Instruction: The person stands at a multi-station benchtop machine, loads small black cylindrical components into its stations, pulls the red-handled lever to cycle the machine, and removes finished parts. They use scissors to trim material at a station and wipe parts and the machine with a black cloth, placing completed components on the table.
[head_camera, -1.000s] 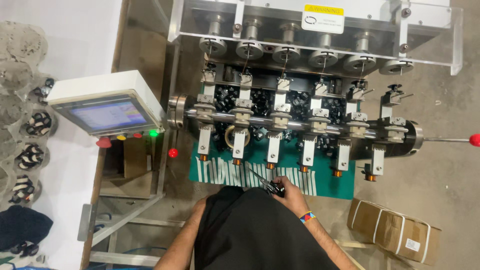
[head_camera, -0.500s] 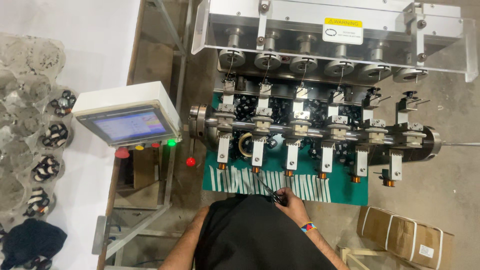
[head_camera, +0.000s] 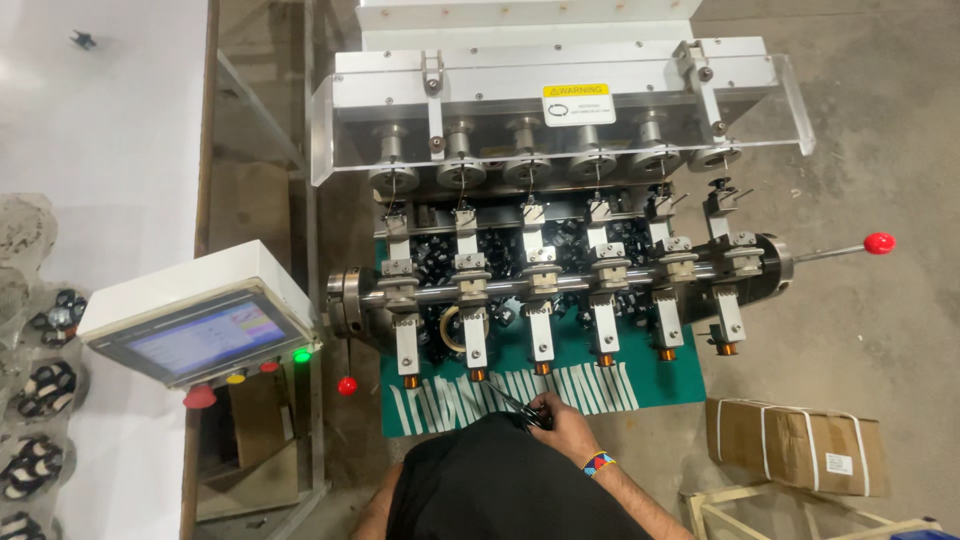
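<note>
Seen from above, looking down over a black shirt (head_camera: 500, 480). At far left, clear bags of small black-and-white parts (head_camera: 40, 390) along a white tabletop (head_camera: 100, 150). Next, a white control box with a lit screen (head_camera: 195, 335), coloured buttons under it, one glowing green. At centre, a multi-station winding machine (head_camera: 560, 290): six round heads under a clear guard (head_camera: 560, 115), a horizontal shaft (head_camera: 560, 285) carrying six white holders, copper-coloured coils (head_camera: 600, 360) showing at their lower ends. Below these, a green mat (head_camera: 660, 385) striped with short white strips (head_camera: 500, 395).

Right hand (head_camera: 562, 420), banded at the wrist, raised just below the middle holders, fingers closed round a small dark tool (head_camera: 515, 405), apparently snips or tweezers, its tip angled up-left over the white strips. Left hand not in view; only a bare left forearm (head_camera: 372, 510) at the lower edge, so its fingers impossible to judge.

Judged from this: coils apparently wound on all six stations and not yet removed; tool near the third station, touching none of them as far as could be told.

Further right, a red-knobbed lever (head_camera: 878, 243), then a strapped cardboard box (head_camera: 795, 445) on the concrete floor (head_camera: 880, 350).
</note>
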